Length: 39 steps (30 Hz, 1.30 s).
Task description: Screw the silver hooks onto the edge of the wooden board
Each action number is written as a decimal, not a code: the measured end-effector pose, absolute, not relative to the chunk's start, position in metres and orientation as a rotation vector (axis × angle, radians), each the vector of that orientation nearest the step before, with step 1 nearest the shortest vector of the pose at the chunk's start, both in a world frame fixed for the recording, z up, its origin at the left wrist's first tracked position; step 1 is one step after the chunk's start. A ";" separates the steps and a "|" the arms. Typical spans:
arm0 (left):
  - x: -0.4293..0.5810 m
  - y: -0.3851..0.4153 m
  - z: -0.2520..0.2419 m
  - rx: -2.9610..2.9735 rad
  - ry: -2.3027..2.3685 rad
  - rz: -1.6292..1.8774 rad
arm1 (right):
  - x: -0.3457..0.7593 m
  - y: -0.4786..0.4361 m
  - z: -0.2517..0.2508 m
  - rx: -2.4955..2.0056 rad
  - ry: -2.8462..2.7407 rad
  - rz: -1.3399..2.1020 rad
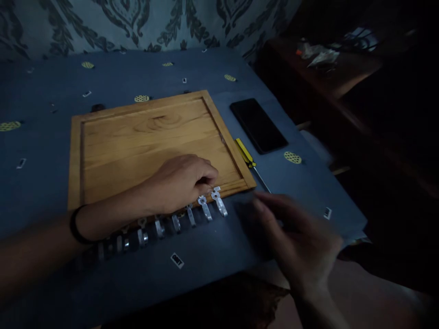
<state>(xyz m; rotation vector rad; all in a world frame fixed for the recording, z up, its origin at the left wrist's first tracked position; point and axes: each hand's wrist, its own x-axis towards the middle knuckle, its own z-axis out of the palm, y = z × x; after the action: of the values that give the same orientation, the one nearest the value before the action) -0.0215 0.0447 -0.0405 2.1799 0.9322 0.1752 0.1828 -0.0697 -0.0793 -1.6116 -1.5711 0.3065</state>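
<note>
A wooden panel (137,141) with a raised frame lies on the table. Along its near edge runs a row of shiny metal hooks (221,205), their curved ends projecting past the wood. My left hand (181,180) rests over that edge, fingers curled in a pinch just above the hook nearest the right corner; whatever sits between the fingertips is hidden. Off the panel's right corner, my right hand (298,242) is blurred, its fingers stretched out toward the left with nothing seen in them. Close to its fingertips ends the shaft of a yellow-handled screwdriver (245,153).
A black phone (259,125) lies right of the screwdriver. The blue tablecloth (212,265) has small pineapple prints. Patterned fabric (192,27) hangs behind the table. To the right, a dark wooden surface (356,73) carries a crumpled plastic bag (322,55).
</note>
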 end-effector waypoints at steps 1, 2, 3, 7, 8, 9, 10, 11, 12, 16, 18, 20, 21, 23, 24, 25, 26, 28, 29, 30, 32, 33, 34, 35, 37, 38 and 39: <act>-0.022 0.045 -0.040 2.175 0.928 0.179 | 0.190 -0.065 -0.078 -1.656 -1.583 0.224; -0.022 0.045 -0.041 2.172 0.923 0.186 | 0.198 -0.058 -0.076 -1.681 -1.610 0.157; -0.022 0.045 -0.041 2.170 0.919 0.191 | 0.205 -0.050 -0.074 -1.684 -1.661 0.123; -0.023 0.045 -0.042 2.191 0.910 0.199 | 0.222 -0.018 -0.070 -1.745 -1.873 0.257; -0.023 0.045 -0.042 2.194 0.909 0.197 | 0.222 -0.013 -0.069 -1.770 -1.893 0.318; -0.023 0.045 -0.042 2.196 0.909 0.195 | 0.222 -0.010 -0.068 -1.804 -1.901 0.376; -0.023 0.045 -0.043 2.198 0.907 0.196 | 0.222 -0.008 -0.067 -1.836 -1.903 0.420; -0.024 0.045 -0.043 2.201 0.903 0.199 | 0.221 -0.007 -0.066 -1.865 -1.905 0.456; -0.024 0.045 -0.043 2.206 0.899 0.203 | 0.221 -0.007 -0.065 -1.892 -1.913 0.491; -0.024 0.046 -0.044 2.223 0.886 0.200 | 0.223 -0.009 -0.061 -1.935 -1.948 0.579; -0.024 0.047 -0.044 2.219 0.882 0.195 | 0.226 -0.009 -0.060 -1.947 -1.954 0.588; -0.024 0.047 -0.044 2.213 0.884 0.197 | 0.228 -0.009 -0.059 -1.978 -1.943 0.620; -0.024 0.047 -0.044 2.209 0.884 0.197 | 0.229 -0.010 -0.059 -2.000 -1.916 0.640; -0.023 0.046 -0.043 2.205 0.888 0.192 | 0.230 -0.014 -0.057 -2.039 -1.788 0.663; -0.023 0.046 -0.043 2.204 0.890 0.188 | 0.230 -0.017 -0.056 -2.042 -1.686 0.658; -0.023 0.046 -0.043 2.203 0.892 0.184 | 0.230 -0.021 -0.054 -2.018 -1.562 0.634; -0.023 0.047 -0.043 2.202 0.892 0.182 | 0.228 -0.025 -0.053 -1.959 -1.434 0.589; -0.024 0.047 -0.043 2.204 0.890 0.186 | 0.221 -0.034 -0.049 -1.735 -1.242 0.470; -0.024 0.047 -0.043 2.206 0.886 0.189 | 0.215 -0.037 -0.048 -1.604 -1.187 0.414; -0.024 0.047 -0.044 2.209 0.882 0.192 | 0.209 -0.040 -0.048 -1.479 -1.174 0.388; -0.024 0.047 -0.044 2.211 0.877 0.200 | 0.195 -0.042 -0.048 -1.358 -1.191 0.445; -0.024 0.047 -0.044 2.212 0.873 0.207 | 0.189 -0.041 -0.050 -1.307 -1.231 0.522; -0.024 0.047 -0.044 2.211 0.872 0.212 | 0.183 -0.040 -0.053 -1.261 -1.286 0.563; -0.024 0.047 -0.044 2.211 0.875 0.212 | 0.178 -0.039 -0.056 -1.227 -1.347 0.611; -0.024 0.047 -0.044 2.215 0.892 0.198 | 0.173 -0.037 -0.065 -1.172 -1.401 0.684; -0.024 0.047 -0.044 2.218 0.902 0.190 | 0.172 -0.037 -0.070 -1.158 -1.412 0.728; -0.024 0.047 -0.044 2.221 0.906 0.186 | 0.172 -0.037 -0.073 -1.153 -1.416 0.765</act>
<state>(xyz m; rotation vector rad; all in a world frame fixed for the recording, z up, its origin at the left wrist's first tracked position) -0.0241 0.0472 -0.0442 2.2206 0.9059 0.1858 0.1722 -0.0372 -0.0733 -1.1531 -1.4156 0.7651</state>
